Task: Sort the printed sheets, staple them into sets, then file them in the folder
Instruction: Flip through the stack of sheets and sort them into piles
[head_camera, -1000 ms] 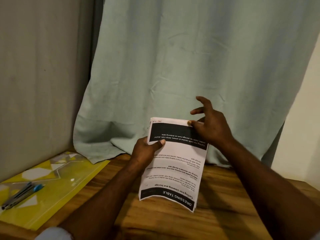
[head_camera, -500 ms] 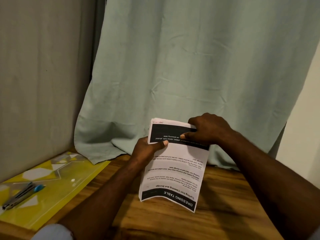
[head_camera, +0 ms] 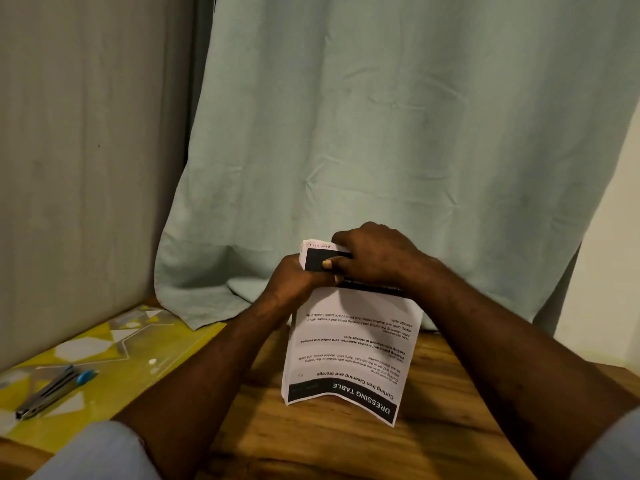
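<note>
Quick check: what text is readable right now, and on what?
"DRESSING TABLE": black band on the top sheet, upside down to the camera.
"Curling Iron Cleaning and Storage": heading on the same sheet.
Body paragraphs: too small to read.
Red handwriting at the far edge: illegible.

White sheets [head_camera: 353, 344], black bands – yellow folder [head_camera: 138, 355], white hexagons – mint curtain [head_camera: 381, 133].
</note>
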